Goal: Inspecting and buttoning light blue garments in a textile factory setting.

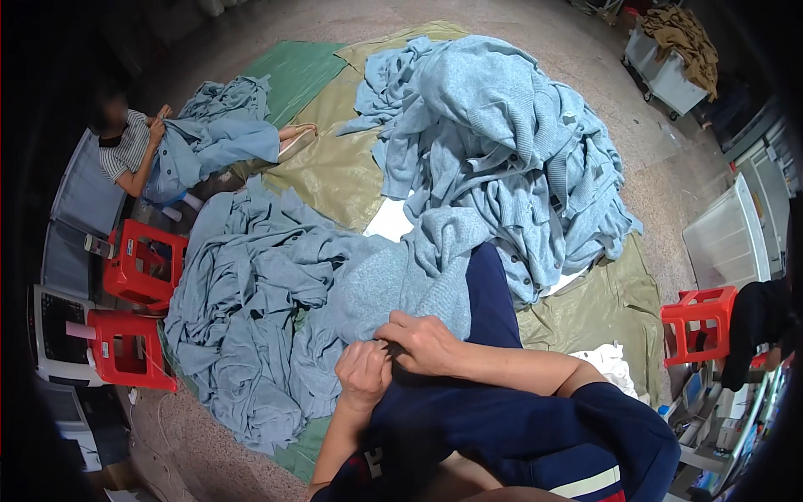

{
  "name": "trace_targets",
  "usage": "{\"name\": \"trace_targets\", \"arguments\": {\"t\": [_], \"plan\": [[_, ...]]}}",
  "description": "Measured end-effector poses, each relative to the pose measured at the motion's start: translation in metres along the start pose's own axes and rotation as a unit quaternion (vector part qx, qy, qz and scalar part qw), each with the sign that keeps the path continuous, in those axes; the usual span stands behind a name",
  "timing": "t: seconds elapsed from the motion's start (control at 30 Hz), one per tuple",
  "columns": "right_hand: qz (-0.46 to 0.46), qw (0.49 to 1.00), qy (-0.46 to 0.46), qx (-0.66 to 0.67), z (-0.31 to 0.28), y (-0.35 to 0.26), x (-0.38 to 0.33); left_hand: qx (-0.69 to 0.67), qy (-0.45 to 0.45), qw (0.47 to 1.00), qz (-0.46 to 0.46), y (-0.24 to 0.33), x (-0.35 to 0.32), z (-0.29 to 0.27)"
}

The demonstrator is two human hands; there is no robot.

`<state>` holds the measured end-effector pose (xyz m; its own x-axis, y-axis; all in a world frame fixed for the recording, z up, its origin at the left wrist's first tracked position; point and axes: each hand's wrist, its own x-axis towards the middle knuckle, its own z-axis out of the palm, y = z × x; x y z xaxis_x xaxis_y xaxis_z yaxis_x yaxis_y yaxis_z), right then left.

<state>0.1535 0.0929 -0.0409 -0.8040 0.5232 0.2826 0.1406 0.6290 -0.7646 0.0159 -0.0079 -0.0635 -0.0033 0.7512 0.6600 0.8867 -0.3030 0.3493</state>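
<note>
Speckled floor (661, 184), dim toward the edges, spread with a green tarp (293, 71) and an olive tarp (335, 180). Light blue knit garment (393, 280) across the lap, bunched just beyond the grip, nearest to the right hand (424, 345). Left hand (365, 374) close beside it, backs of both uppermost. Grip: fingers of both curled in and pressed together; small dark patch (393, 356) between, too shadowed to identify. Cannot tell whether pinched.

Markings: small pale labels on the upper red stool (125, 276) and the lower red stool (125, 322), too small to read. Pale emblem (374, 463) on navy clothing (502, 418), partly in shadow; white-and-red stripes (585, 484) lower down.

Surroundings: large heap of similar knits (493, 109) ahead and to the right, buttons visible on some. Second heap (242, 284) at left, meeting the lap garment. White sheet (389, 219) partly exposed between heaps. Co-worker (124, 151) seated upper left, both hands on a buttoned blue garment (184, 151); smaller pile (230, 99) alongside. At right: third red stool (707, 299), white tub (719, 230), wheeled white bin (665, 71) topped with brown cloth (682, 42). Crumpled white cloth (615, 366) near right elbow.
</note>
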Motion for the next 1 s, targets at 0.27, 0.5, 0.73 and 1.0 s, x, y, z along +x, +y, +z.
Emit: {"name": "trace_targets", "arguments": {"t": [0.27,0.5,0.73,1.0], "plan": [[-0.017,0.959,-0.274,-0.064,-0.009,0.085,0.084,-0.126,0.108,0.879,-0.446,-0.050,-0.066,0.003],[0.069,0.907,0.036,-0.414,-0.298,0.140,0.357,-0.205,-0.068,0.736,-0.641,-0.108,-0.182,0.068],[0.179,0.951,-0.013,-0.251,-0.403,0.235,0.282,0.111,-0.054,0.699,-0.705,-0.120,-0.269,0.080],[0.385,0.920,-0.013,-0.071,-0.485,0.310,0.206,0.123,-0.131,0.540,-0.822,-0.175,-0.271,0.094]]}}
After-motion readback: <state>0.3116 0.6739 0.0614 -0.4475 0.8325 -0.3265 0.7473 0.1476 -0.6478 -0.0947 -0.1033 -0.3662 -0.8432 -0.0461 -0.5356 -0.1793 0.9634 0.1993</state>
